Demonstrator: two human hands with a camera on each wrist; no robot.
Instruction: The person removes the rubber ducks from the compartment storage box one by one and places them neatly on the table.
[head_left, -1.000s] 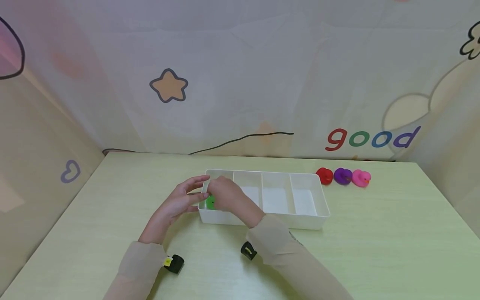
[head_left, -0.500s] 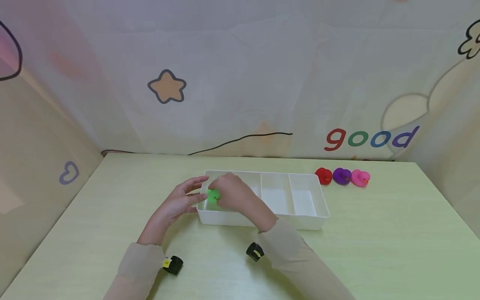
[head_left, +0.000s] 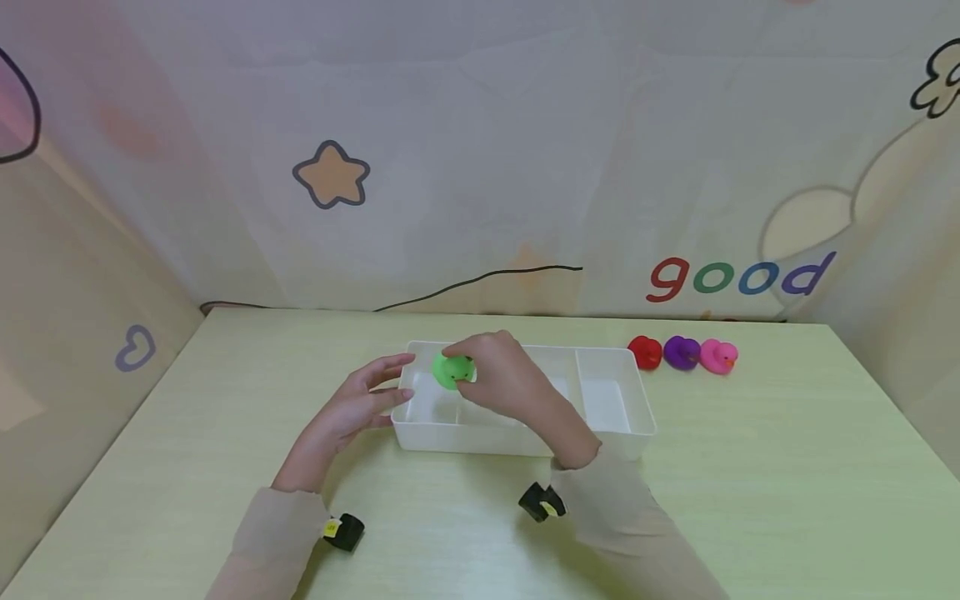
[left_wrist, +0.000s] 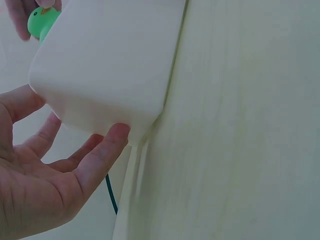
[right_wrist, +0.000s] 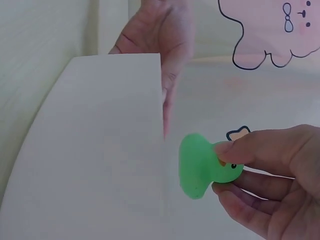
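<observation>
My right hand (head_left: pixel 506 377) pinches a green rubber duck (head_left: pixel 452 371) by its head between thumb and fingers, over the left part of a white divided box (head_left: pixel 480 440). In the right wrist view the duck (right_wrist: pixel 196 165) hangs above the rim, its body pointing away from the palm. My left hand (head_left: pixel 366 398) touches the box's left end with fingers spread. The left wrist view shows those fingertips (left_wrist: pixel 119 131) against the end wall, the thumb near the rim. The forearm and right hand cover part of the box's middle compartments.
Red (head_left: pixel 645 352), purple (head_left: pixel 682 353) and pink (head_left: pixel 718 357) rubber ducks stand in a row behind the box's right end. Behind the pale table (head_left: pixel 750 483) rises a printed backdrop (head_left: pixel 480 167), with side panels at left and right.
My right hand has lifted the green duck from the floor of the leftmost compartment, moving up and to the right. The left hand has stayed at the box's end.
</observation>
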